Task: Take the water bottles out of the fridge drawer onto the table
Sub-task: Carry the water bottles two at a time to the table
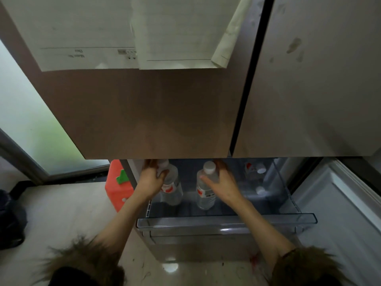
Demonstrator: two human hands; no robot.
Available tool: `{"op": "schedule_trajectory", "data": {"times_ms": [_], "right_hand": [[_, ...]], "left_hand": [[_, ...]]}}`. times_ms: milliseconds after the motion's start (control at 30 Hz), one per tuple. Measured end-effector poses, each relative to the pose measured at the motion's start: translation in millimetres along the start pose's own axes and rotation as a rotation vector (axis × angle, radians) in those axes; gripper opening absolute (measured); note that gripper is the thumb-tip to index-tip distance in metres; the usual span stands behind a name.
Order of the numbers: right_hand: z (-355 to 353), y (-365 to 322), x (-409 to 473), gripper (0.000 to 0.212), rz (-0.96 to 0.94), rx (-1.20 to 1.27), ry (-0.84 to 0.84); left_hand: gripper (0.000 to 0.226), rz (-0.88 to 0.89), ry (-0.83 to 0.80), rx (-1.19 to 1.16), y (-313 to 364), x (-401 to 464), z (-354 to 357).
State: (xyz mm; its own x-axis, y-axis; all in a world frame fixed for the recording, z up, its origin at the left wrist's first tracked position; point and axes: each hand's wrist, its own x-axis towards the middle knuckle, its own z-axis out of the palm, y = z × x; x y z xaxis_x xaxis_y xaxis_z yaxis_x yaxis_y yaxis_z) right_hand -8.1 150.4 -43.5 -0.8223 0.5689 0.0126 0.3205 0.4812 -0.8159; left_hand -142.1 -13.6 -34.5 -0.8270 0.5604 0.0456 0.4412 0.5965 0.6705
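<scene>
The clear plastic fridge drawer (226, 220) is pulled out below the closed fridge doors. Inside it, my left hand (150, 178) grips the neck of a clear water bottle (173, 188) with a red label, at the drawer's left. My right hand (224, 182) grips a second water bottle (206, 190) with a white cap, standing upright in the middle. Another bottle (254, 172) lies at the back right of the drawer, and a further white cap (260, 190) shows in front of it. The table is out of view.
The brown fridge doors (165, 112), with papers (127, 34) stuck on them, overhang the drawer's back. A red box (117, 186) with a green mark stands on the floor left of the fridge. A dark bag (10, 219) lies at far left, a glass door (31, 120) behind it.
</scene>
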Motion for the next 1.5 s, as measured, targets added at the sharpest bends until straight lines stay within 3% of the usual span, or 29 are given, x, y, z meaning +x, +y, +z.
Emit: {"op": "schedule_trajectory", "data": {"times_ms": [133,367,467,633,700,800,933,1133,1367,1500], "right_hand": [[2.4,9.7,-3.1,0.062,0.049,0.036,-0.146],[1.2,16.0,1.8,0.058,-0.027,-0.009,-0.200],[-0.4,16.6,2.6,0.056,-0.023,-0.039,-0.201],[-3.7,16.5,-0.3,0.046,-0.017,-0.002,-0.210],[-4.7,17.4,-4.2,0.051,-0.023,0.016,-0.222],[-2.0,18.8,-12.4,0.062,-0.062,-0.004,-0.213],[-5.7,11.4,-26.7,0.054,-0.144,-0.015,-0.172],[-16.6,-20.3,-50.5,0.056,-0.309,-0.082,-0.082],[-23.1,-85.9,-97.5,0.064,-0.432,0.058,0.076],[-3.0,-139.0,-135.9,0.068,-0.521,0.152,0.079]], "left_hand": [[0.055,0.007,0.024,-0.088,-5.9,2.0,1.0],[0.092,-0.021,-0.216,-0.202,-12.2,-5.1,8.5],[0.100,-0.025,-0.243,-0.182,-11.7,-4.2,11.1],[0.077,-0.005,-0.089,-0.090,-15.2,-10.1,12.0],[0.070,0.018,-0.051,-0.077,-16.0,-14.9,13.0],[0.067,0.048,-0.025,-0.073,-16.9,-24.8,13.7],[0.061,0.122,0.031,-0.107,-13.9,-46.1,7.7],[0.069,0.273,0.199,-0.095,8.8,-81.0,-24.1],[0.071,0.300,0.351,-0.234,22.1,-134.9,-88.9],[0.070,0.265,0.494,-0.354,11.4,-190.5,-146.2]]}}
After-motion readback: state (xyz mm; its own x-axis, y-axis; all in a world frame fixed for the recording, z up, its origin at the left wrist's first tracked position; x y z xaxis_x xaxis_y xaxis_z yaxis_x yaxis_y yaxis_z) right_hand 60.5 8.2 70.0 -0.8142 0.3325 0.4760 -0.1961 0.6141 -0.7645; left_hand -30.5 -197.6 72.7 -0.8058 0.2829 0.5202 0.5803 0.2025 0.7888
